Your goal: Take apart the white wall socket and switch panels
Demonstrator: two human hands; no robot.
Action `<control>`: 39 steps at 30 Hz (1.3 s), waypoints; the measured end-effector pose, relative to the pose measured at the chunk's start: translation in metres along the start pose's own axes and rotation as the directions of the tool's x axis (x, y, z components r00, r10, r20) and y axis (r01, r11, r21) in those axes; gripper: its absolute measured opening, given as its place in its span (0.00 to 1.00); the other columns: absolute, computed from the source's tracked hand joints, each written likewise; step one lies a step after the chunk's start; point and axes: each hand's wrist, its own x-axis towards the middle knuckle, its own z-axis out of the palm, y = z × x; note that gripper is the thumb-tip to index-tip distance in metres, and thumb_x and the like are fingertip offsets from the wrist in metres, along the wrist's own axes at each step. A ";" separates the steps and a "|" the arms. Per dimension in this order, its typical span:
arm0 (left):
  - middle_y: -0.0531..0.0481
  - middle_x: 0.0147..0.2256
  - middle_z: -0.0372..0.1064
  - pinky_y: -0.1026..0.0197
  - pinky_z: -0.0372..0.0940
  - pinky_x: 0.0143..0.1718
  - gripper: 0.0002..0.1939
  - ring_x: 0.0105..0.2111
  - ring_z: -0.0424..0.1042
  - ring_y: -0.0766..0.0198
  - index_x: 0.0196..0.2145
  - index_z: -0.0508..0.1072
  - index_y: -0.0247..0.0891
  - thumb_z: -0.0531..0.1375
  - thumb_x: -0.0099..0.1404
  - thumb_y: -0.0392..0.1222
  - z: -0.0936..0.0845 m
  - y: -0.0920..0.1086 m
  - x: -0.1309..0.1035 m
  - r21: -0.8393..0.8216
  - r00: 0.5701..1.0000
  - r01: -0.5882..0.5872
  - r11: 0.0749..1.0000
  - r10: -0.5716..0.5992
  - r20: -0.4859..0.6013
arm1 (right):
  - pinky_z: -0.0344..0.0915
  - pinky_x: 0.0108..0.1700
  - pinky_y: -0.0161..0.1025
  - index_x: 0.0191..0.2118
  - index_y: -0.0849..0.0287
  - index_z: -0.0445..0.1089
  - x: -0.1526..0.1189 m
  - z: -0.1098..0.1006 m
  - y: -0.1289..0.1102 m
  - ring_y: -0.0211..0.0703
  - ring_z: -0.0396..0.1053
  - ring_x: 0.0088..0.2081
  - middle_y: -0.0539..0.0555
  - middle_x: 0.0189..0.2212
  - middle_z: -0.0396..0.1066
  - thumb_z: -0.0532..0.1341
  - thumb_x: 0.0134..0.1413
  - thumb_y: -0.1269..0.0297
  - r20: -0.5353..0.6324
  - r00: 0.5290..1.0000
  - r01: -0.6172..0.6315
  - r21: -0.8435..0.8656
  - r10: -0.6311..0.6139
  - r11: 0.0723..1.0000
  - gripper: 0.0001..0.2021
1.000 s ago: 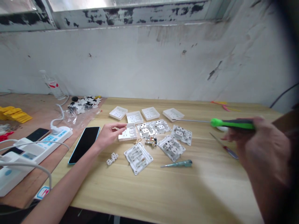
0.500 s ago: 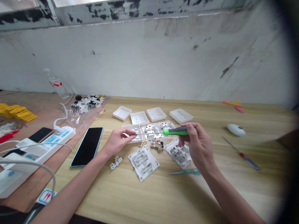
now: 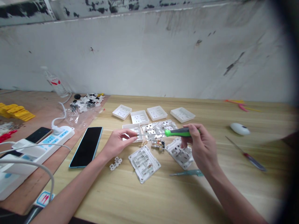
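My right hand (image 3: 202, 144) grips the green and black handle of a screwdriver (image 3: 178, 132), its shaft pointing left. At the shaft's tip, the thumb and fingers of my left hand (image 3: 120, 141) are pinched together; whatever they hold is too small to name. Below the shaft lie a small metal and plastic part (image 3: 158, 144) and an open white socket plate (image 3: 144, 164) with metal contacts. Another plate (image 3: 179, 154) is partly behind my right hand. A small white piece (image 3: 115, 163) rests under my left wrist.
White square covers (image 3: 157, 113) stand behind the hands. A phone (image 3: 86, 147) and a power strip (image 3: 53, 140) with cables are at left. A teal screwdriver (image 3: 187, 173) lies in front, a red-collared screwdriver (image 3: 253, 161) and a white mouse (image 3: 239, 128) at right.
The view has shifted slightly. Both hands keep nearly the same pose, with the screwdriver still level between them.
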 end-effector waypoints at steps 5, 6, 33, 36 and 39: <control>0.47 0.37 0.77 0.62 0.70 0.37 0.07 0.36 0.75 0.63 0.35 0.78 0.37 0.65 0.57 0.41 0.000 0.001 0.000 -0.021 1.000 0.010 1.000 -0.011 -0.010 | 0.60 0.19 0.33 0.36 0.57 0.67 0.001 -0.002 0.004 0.34 0.61 0.16 0.45 0.17 0.64 0.56 0.60 0.51 -0.014 1.000 -0.010 0.026 0.011 1.000 0.13; 0.47 0.37 0.77 0.62 0.70 0.37 0.07 0.36 0.75 0.62 0.35 0.78 0.37 0.65 0.57 0.41 0.000 0.001 0.000 -0.024 1.000 0.008 1.000 -0.008 -0.012 | 0.60 0.18 0.33 0.36 0.57 0.67 0.001 -0.002 0.005 0.34 0.61 0.16 0.45 0.17 0.64 0.56 0.60 0.51 -0.012 1.000 -0.014 0.033 0.014 0.999 0.13; 0.46 0.41 0.76 0.62 0.69 0.35 0.10 0.35 0.74 0.63 0.39 0.78 0.38 0.63 0.61 0.43 -0.001 -0.006 0.001 0.032 0.999 -0.018 0.999 0.019 -0.032 | 0.63 0.25 0.36 0.40 0.56 0.66 -0.005 -0.002 0.004 0.36 0.64 0.22 0.47 0.24 0.66 0.56 0.60 0.53 0.040 0.996 0.076 0.012 -0.077 0.997 0.11; 0.46 0.41 0.76 0.63 0.69 0.35 0.09 0.35 0.74 0.63 0.39 0.78 0.38 0.63 0.61 0.42 0.000 -0.005 0.001 0.039 0.999 -0.026 0.999 0.027 -0.031 | 0.63 0.25 0.36 0.41 0.56 0.65 -0.004 -0.003 0.005 0.36 0.64 0.22 0.47 0.24 0.66 0.55 0.61 0.54 0.031 0.997 0.064 0.033 -0.065 0.997 0.11; 0.47 0.40 0.77 0.64 0.68 0.36 0.09 0.35 0.74 0.64 0.38 0.78 0.38 0.63 0.61 0.42 0.001 -0.005 0.001 0.042 0.999 -0.035 0.999 0.036 -0.028 | 0.63 0.24 0.36 0.41 0.56 0.65 -0.004 -0.004 0.006 0.35 0.64 0.21 0.47 0.25 0.66 0.56 0.61 0.54 0.029 0.998 0.049 0.056 -0.050 0.997 0.11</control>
